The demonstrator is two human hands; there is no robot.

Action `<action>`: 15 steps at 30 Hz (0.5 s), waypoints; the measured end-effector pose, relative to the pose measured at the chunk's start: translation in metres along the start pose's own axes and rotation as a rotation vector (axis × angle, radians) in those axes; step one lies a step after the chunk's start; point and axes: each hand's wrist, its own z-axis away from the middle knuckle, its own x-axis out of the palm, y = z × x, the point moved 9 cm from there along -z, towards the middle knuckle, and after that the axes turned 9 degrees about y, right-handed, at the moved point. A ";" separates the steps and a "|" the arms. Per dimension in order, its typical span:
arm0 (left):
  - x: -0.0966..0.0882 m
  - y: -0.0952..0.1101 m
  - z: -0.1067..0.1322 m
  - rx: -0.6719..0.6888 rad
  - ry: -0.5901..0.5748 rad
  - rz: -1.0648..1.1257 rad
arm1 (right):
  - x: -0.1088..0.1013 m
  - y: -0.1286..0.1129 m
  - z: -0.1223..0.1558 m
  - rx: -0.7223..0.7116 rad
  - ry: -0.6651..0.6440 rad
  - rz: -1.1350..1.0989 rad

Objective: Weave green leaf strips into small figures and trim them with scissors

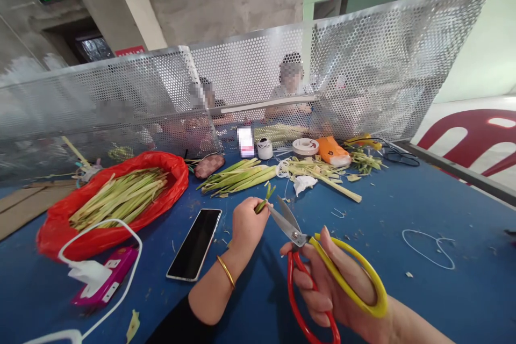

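Note:
My left hand [249,226] is closed around a small green woven leaf piece [265,200], whose tips stick out above the fingers. In my right hand [326,279] is a pair of scissors [298,237] with one yellow and one red handle. Its blades are parted, and their points reach close to the green piece; whether they touch it I cannot tell. Beyond my hands lie a bundle of long green leaf strips [242,176] and a heap of trimmed scraps [318,172].
At left sits a red plastic bag [177,172] of leaf strips, by a purple power strip [110,279] with a white charger. A phone [194,244] lies beside my left forearm. A roll of tape [305,146] and an orange packet [332,150] stand before a perforated metal screen [250,70]; people sit behind it.

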 end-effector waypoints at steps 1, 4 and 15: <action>0.002 0.001 0.001 0.009 -0.006 -0.010 | -0.001 0.000 0.000 -0.006 0.006 -0.002; 0.005 0.003 0.004 0.028 -0.011 -0.034 | -0.003 -0.001 -0.001 -0.020 0.018 -0.009; 0.006 0.011 0.009 0.039 -0.015 -0.016 | -0.029 -0.005 -0.005 -0.090 0.295 0.058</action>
